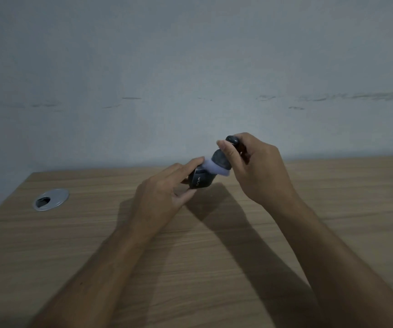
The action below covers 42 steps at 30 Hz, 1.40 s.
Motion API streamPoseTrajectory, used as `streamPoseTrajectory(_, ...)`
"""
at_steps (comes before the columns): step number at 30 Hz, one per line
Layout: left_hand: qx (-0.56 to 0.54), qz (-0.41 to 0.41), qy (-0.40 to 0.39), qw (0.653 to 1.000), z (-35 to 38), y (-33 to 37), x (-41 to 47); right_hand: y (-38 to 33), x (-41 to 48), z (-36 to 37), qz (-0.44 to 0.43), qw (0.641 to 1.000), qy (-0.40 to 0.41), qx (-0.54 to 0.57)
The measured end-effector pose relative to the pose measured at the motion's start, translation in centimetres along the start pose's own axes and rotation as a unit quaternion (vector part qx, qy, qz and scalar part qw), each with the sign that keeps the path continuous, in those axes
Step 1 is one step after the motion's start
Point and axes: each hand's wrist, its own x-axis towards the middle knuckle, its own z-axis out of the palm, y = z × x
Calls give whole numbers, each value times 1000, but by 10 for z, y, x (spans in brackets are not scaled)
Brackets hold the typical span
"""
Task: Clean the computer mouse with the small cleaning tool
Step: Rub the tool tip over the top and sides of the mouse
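Fingers (192, 163) of the left hand (164, 195) pinch the mouse (200, 181) above the table (72, 233), while the right hand (259, 169) grips the cleaning tool (221, 162), its pale pad pressing down from upper right.

Two bare forearms, sleeveless to the frame edge, hands (164, 192) without rings or gloves.

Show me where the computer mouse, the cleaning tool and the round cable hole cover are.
computer mouse (200, 182): head view, dark side with white lettering.
cleaning tool (220, 163): head view, dark head above its pale pad.
cable hole cover (59, 194): head view, silver rim.
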Motion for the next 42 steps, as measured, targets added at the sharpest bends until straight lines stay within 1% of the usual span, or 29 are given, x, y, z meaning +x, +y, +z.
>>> streamPoseTrajectory(2, -3, 5, -4, 1000, 1, 1, 0, 4, 2, -1, 21, 999, 19, -39)
streamPoseTrajectory(3, -4, 3, -6, 1000, 2, 1, 0, 3, 3, -3, 22, 998, 33, -39)
streamPoseTrajectory(5, -6, -9, -9, 1000, 4, -1, 0, -3, 3, -9, 14, 999, 45, 8)
streamPoseTrajectory(7, -13, -18, -5, 1000, 6, -3, -1, -10, 3, -13, 5, 998, 14, 66)
streamPoseTrajectory(8, -17, -18, -3, 1000, 7, -4, -1, -12, 3, -12, -4, 998, -8, 65)
streamPoseTrajectory(10, -11, -10, -6, 1000, 5, -2, -2, -10, 1, -6, -24, 1000, -19, 0)
streamPoseTrajectory(12, -7, 0, -8, 1000, 3, -1, -2, -5, 0, -2, -16, 999, 16, -38)
streamPoseTrajectory(14, -13, -7, -4, 1000, 4, -3, -2, -6, 1, -5, -12, 999, 50, -15)
streamPoseTrajectory(15, -18, -13, 0, 1000, 5, -4, -2, -8, 1, -8, -9, 999, 47, 9)
streamPoseTrajectory(17, -22, -15, 12, 1000, 7, -3, -2, -13, 1, -11, -2, 999, 1, 54)
streamPoseTrajectory(18, -18, -12, 14, 1000, 6, -2, -2, -13, 1, -10, -1, 998, -19, 57)
streamPoseTrajectory(19, -13, -6, 12, 1000, 5, -1, -2, -13, 0, -9, -1, 999, -19, 45)
streamPoseTrajectory(21, -8, 6, 6, 1000, 3, -1, -1, -8, 0, -7, 13, 999, 28, 27)
streamPoseTrajectory(23, -21, 4, 13, 1000, 2, 0, 1, -6, 1, -9, 41, 995, 68, 54)
streamPoseTrajectory(24, -25, 1, 17, 1000, 3, 1, 1, -6, 2, -10, 50, 993, 68, 80)
streamPoseTrajectory(26, -26, 3, 21, 999, 5, 1, 1, -8, 3, -12, 58, 989, 31, 134)
streamPoseTrajectory(27, -24, 7, 23, 999, 4, 1, 1, -8, 2, -12, 61, 988, 16, 139)
streamPoseTrajectory(28, -21, 11, 27, 999, 3, 2, 1, -7, 1, -11, 63, 990, 18, 127)
streamPoseTrajectory(30, -21, 14, 39, 999, 0, 4, 1, -7, 1, -11, 74, 991, 58, 91)
streamPoseTrajectory(32, -27, 7, 50, 998, -1, 6, 2, -10, 1, -12, 77, 988, 86, 104)
streamPoseTrajectory(33, -34, 1, 53, 998, -1, 6, 1, -12, 1, -13, 75, 985, 82, 131)
streamPoseTrajectory(35, -44, -10, 56, 997, -2, 6, 2, -17, 3, -13, 68, 980, 46, 181)
streamPoseTrajectory(36, -36, -7, 58, 998, -2, 6, 2, -17, 2, -12, 58, 982, 34, 176)
streamPoseTrajectory(37, -25, -1, 59, 998, -3, 6, 2, -17, 1, -11, 46, 987, 39, 149)
streamPoseTrajectory(39, -14, 4, 59, 998, -5, 9, 3, -16, -1, -9, 40, 992, 78, 94)
streamPoseTrajectory(40, -15, 0, 57, 998, -6, 9, 3, -16, -1, -10, 47, 990, 94, 94)
streamPoseTrajectory(42, -31, -18, 54, 998, -4, 8, 3, -19, 0, -11, 58, 983, 91, 147)
